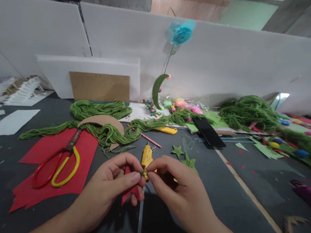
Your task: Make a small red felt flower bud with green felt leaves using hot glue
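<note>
My left hand (120, 179) is closed on a pointed red paper piece (126, 195), most of it hidden by my fingers. A small bit of green yarn (142, 172) shows at its upper edge, between my thumb and fingers. My right hand (171, 179) pinches at this yarn from the other side, its fingertips close to my left thumb. Just behind my hands lies a yellow glue gun (147, 156), partly covered by them, with a clear glue stick (140, 217) running toward me. Green yarn-wrapped stars (178, 151) lie beyond my right hand.
Scissors (71, 144) with red and yellow handles rest on red paper (86, 161) at left. Green yarn (100, 109) and a cardboard crescent (105, 122) lie behind. A black phone (208, 132) is at right. A green crescent (157, 90) with a blue flower (181, 33) stands at the back.
</note>
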Tool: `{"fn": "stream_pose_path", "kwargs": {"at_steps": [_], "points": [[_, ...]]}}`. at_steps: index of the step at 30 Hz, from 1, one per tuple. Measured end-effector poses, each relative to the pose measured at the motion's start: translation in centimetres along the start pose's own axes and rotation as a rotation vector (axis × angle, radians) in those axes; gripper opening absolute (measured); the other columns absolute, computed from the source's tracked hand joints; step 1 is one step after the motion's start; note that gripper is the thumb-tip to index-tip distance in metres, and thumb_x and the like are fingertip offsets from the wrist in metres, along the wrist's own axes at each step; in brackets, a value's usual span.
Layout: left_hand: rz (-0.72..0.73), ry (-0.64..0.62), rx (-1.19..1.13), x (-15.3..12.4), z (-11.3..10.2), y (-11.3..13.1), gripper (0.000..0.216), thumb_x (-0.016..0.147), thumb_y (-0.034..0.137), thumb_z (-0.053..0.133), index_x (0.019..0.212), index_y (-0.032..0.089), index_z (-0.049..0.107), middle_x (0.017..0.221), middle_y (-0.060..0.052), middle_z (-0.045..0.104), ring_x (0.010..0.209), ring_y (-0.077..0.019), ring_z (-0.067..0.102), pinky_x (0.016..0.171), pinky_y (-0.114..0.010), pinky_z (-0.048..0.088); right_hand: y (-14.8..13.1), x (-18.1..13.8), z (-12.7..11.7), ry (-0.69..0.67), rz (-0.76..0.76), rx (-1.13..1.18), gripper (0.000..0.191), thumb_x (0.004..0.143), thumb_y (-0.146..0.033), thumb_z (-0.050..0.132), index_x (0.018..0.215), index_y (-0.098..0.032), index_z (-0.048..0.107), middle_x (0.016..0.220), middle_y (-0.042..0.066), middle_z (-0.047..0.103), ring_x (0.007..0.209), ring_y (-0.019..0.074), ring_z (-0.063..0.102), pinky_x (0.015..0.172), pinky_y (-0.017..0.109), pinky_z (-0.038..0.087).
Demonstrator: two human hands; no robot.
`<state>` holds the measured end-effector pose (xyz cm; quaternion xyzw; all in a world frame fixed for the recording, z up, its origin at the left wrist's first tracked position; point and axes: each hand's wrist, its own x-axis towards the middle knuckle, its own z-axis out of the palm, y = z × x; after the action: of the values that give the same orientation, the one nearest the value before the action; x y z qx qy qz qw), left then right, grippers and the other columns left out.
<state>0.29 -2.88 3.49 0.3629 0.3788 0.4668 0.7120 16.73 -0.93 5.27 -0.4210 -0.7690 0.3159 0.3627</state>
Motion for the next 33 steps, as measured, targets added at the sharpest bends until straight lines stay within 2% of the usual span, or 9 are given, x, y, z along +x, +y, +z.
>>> {"fn": "stream_pose_path", "kwargs": {"at_steps": [6, 11, 14, 19, 23, 29, 33], "points": [[-0.085, 0.031, -0.066, 0.4, -0.2, 0.1, 0.009, 0.075, 0.016, 0.065, 0.076, 0.016, 0.056, 0.060, -0.001, 0.065, 0.051, -0.0075, 0.056, 0.048, -0.015, 0.039, -0.3, 0.2, -0.1, 0.016, 0.068, 0.102, 0.009, 0.074, -0.012, 0.056, 0.068, -0.018, 0.059, 0.058, -0.004, 0.055, 0.050, 0.0068, 0.047, 0.045, 0.015, 0.036], [-0.158, 0.012, -0.176, 0.6, 0.0, 0.4, 0.006, 0.073, 0.011, 0.065, 0.072, 0.013, 0.059, 0.062, -0.001, 0.064, 0.050, -0.0060, 0.055, 0.047, -0.014, 0.040, -0.1, 0.3, 0.0, 0.025, 0.040, 0.051, 0.010, 0.076, -0.010, 0.056, 0.070, -0.017, 0.059, 0.056, -0.005, 0.053, 0.049, 0.0062, 0.046, 0.045, 0.014, 0.035], [-0.178, -0.012, -0.220, 0.5, 0.2, 0.5, 0.006, 0.072, 0.010, 0.066, 0.070, 0.013, 0.061, 0.064, -0.001, 0.064, 0.051, -0.0064, 0.056, 0.045, -0.013, 0.040, 0.4, 0.0, 0.2, 0.046, -0.082, -0.097, 0.010, 0.078, -0.010, 0.055, 0.074, -0.018, 0.059, 0.057, -0.005, 0.052, 0.049, 0.0062, 0.046, 0.047, 0.015, 0.034], [-0.156, 0.001, -0.195, 0.4, 0.1, 0.4, 0.004, 0.074, 0.013, 0.064, 0.072, 0.014, 0.060, 0.057, 0.000, 0.061, 0.048, -0.0055, 0.052, 0.047, -0.014, 0.039, 1.3, -0.6, 0.8, 0.098, -0.402, -0.441, 0.014, 0.085, -0.014, 0.047, 0.080, -0.017, 0.060, 0.061, -0.001, 0.053, 0.051, 0.0095, 0.046, 0.049, 0.021, 0.032], [-0.087, 0.071, -0.020, 0.4, -0.1, 0.1, 0.007, 0.076, 0.018, 0.062, 0.072, 0.015, 0.058, 0.056, 0.002, 0.060, 0.049, -0.0059, 0.050, 0.049, -0.015, 0.037, 1.6, -0.7, 1.1, 0.118, -0.543, -0.621, 0.017, 0.085, -0.011, 0.044, 0.081, -0.017, 0.058, 0.061, 0.000, 0.053, 0.053, 0.0122, 0.044, 0.051, 0.025, 0.029], [0.037, 0.239, 0.445, 0.3, 0.2, 0.8, 0.009, 0.070, 0.018, 0.062, 0.064, 0.018, 0.056, 0.047, 0.006, 0.051, 0.046, -0.0088, 0.049, 0.049, -0.019, 0.038, 1.4, -0.5, 0.6, -0.030, -0.641, -0.757, 0.021, 0.089, -0.012, 0.036, 0.079, -0.018, 0.054, 0.063, 0.000, 0.050, 0.055, 0.0132, 0.038, 0.049, 0.028, 0.021], [0.052, 0.254, 0.648, 0.2, 0.3, 1.3, 0.007, 0.068, 0.016, 0.061, 0.063, 0.019, 0.057, 0.045, 0.007, 0.048, 0.046, -0.0099, 0.049, 0.050, -0.020, 0.038, 1.3, -0.2, 0.2, -0.106, -0.652, -0.750, 0.021, 0.089, -0.013, 0.038, 0.074, -0.017, 0.052, 0.066, 0.000, 0.050, 0.057, 0.0128, 0.038, 0.051, 0.028, 0.021]]}}
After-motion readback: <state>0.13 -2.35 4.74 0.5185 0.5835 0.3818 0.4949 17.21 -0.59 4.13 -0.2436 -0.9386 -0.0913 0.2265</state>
